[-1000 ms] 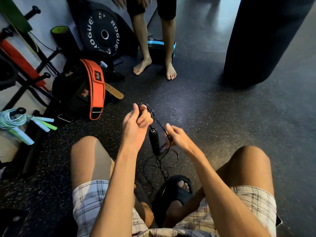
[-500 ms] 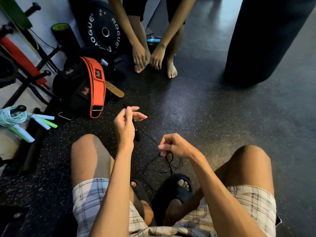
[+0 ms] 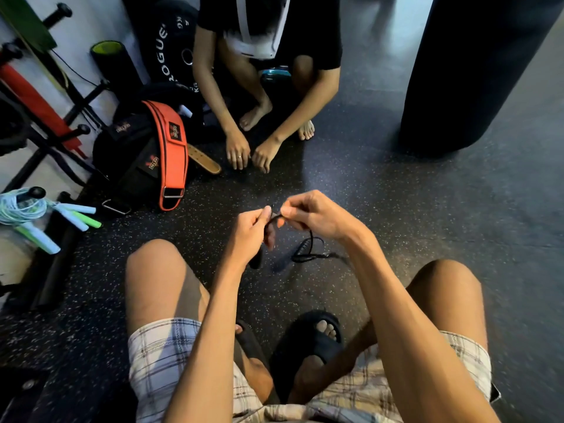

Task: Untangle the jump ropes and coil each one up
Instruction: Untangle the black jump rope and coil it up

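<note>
Black jump rope (image 3: 308, 248) hangs in loops above the rubber floor (image 3: 396, 209), between the person's knees. Left hand (image 3: 250, 230) grip pinched on the cord, a dark handle seemingly below its palm, blurred. Right hand (image 3: 314, 213) grip pinched on the same cord, just beside the left. Light blue jump rope (image 3: 21, 206) lies coiled far left of the black rope, beside an orange lifting belt (image 3: 171, 154).

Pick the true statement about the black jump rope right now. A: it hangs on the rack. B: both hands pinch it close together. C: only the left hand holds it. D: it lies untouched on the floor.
B: the left hand and right hand pinch the black jump rope close together, with loops hanging below.
</note>
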The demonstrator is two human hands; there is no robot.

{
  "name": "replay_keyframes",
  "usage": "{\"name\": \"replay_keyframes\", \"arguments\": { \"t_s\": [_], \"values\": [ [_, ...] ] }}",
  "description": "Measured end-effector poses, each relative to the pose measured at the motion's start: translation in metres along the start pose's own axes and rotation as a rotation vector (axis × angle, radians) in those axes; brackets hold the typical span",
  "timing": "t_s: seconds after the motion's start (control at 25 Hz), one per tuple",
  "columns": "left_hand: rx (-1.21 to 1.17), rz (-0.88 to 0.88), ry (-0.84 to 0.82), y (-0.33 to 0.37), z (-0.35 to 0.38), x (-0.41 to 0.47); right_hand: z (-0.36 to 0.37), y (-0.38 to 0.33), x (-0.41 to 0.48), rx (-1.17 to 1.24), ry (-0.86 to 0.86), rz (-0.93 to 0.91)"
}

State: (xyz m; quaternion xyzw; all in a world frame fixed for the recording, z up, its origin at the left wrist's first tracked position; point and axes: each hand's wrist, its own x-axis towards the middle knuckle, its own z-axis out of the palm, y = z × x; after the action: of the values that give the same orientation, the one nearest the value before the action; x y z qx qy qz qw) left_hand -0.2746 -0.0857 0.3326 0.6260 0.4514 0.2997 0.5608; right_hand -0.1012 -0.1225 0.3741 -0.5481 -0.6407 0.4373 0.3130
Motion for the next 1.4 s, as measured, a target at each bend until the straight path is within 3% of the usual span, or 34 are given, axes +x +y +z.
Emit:
{"name": "replay_keyframes", "arguments": {
  "t_s": [0.12, 0.24, 0.4, 0.6, 0.92, 1.12, 1.4],
  "values": [
    [-0.219, -0.089, -0.113, 0.004, 0.000, -0.003, -0.010, -0.005, 0.006, -0.052, 0.097, -0.004],
    [-0.271, -0.115, -0.203, 0.012, -0.001, -0.007, -0.013, 0.000, 0.008, -0.045, 0.190, 0.019],
    [-0.437, -0.126, -0.225, 0.021, 0.007, -0.008, -0.001, 0.014, 0.006, 0.052, 0.288, 0.027],
    [-0.654, -0.133, -0.158, 0.021, 0.009, -0.005, 0.022, 0.033, -0.003, 0.222, 0.339, 0.153],
    [-0.960, -0.032, 0.074, 0.024, -0.003, 0.003, 0.048, 0.093, -0.018, 0.080, 0.250, 0.295],
    [-0.864, 0.061, 0.244, 0.018, -0.011, 0.008, 0.053, 0.108, -0.028, 0.035, 0.269, 0.355],
    [-0.468, 0.115, 0.444, 0.001, -0.006, 0.012, 0.046, 0.096, -0.027, 0.055, 0.150, 0.216]
  ]
}}
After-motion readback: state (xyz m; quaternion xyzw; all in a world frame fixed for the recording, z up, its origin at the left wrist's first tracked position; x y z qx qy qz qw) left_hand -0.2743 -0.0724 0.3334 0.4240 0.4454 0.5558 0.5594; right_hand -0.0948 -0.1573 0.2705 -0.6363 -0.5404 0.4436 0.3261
